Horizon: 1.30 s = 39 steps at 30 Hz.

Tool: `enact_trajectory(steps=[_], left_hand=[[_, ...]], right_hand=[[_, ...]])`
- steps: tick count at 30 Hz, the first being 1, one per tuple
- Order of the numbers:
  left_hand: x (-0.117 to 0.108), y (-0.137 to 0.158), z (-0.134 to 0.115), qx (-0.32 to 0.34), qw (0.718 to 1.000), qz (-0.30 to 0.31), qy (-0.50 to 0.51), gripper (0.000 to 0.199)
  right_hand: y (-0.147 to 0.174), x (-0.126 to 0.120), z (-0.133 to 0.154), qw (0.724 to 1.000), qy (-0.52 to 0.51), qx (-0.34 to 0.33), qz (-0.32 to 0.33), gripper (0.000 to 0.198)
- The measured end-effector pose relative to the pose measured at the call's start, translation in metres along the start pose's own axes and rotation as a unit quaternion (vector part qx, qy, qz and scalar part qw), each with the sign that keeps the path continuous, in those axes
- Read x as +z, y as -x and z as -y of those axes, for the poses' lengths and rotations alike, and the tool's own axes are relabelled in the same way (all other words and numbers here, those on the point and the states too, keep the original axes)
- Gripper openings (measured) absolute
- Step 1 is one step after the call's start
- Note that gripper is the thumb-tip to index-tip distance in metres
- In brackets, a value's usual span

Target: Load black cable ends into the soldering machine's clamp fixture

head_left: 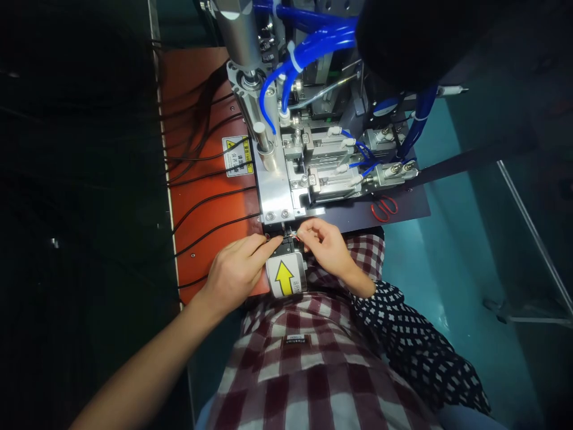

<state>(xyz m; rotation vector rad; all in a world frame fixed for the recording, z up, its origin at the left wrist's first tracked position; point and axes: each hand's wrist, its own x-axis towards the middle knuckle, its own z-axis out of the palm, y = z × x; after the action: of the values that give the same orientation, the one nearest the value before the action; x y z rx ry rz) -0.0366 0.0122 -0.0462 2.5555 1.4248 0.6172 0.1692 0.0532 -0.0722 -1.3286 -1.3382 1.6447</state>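
Pinching a small part (293, 235) (shape unclear)

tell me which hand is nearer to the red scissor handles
Right. The right hand is left of the red scissor handles, apart from them; the left hand is farther left, beyond the yellow arrow.

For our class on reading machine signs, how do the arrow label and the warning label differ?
The arrow label shows one large yellow arrow; the warning label has a small triangle and more characters. The arrow label is beside the left hand; the warning label lies farther off, on the orange surface. Both combine white and yellow.
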Motion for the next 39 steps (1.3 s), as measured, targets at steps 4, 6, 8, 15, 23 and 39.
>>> enact_trajectory(steps=[4, 6, 8, 15, 23, 39], left_hand=[[0.001, -0.001, 0.0, 0.006, 1.0, -0.011, -0.006, 0.03], [0.001, -0.001, 0.0, 0.008, 1.0, -0.015, -0.005, 0.03], [0.002, 0.0, 0.001, 0.011, 1.0, -0.019, -0.005, 0.03], [0.003, 0.0, 0.001, 0.015, 1.0, -0.02, -0.012, 0.031], [0.003, 0.0, 0.001, 0.013, 1.0, -0.014, -0.011, 0.033], [0.006, 0.004, 0.002, 0.014, 1.0, -0.018, -0.006, 0.033]], right_hand=[[0.002, 0.001, -0.002, 1.0, 0.006, -0.017, -0.006, 0.015], [0.002, 0.001, -0.002, 1.0, -0.004, -0.02, -0.006, 0.015], [0.003, 0.001, -0.003, 1.0, -0.007, -0.025, -0.008, 0.014], [0.004, 0.002, -0.006, 0.998, 0.031, -0.047, -0.025, 0.015], [0.006, 0.003, -0.002, 0.997, 0.055, -0.037, -0.038, 0.016], [0.008, 0.012, 0.001, 0.997, -0.016, 0.051, -0.063, 0.023]])
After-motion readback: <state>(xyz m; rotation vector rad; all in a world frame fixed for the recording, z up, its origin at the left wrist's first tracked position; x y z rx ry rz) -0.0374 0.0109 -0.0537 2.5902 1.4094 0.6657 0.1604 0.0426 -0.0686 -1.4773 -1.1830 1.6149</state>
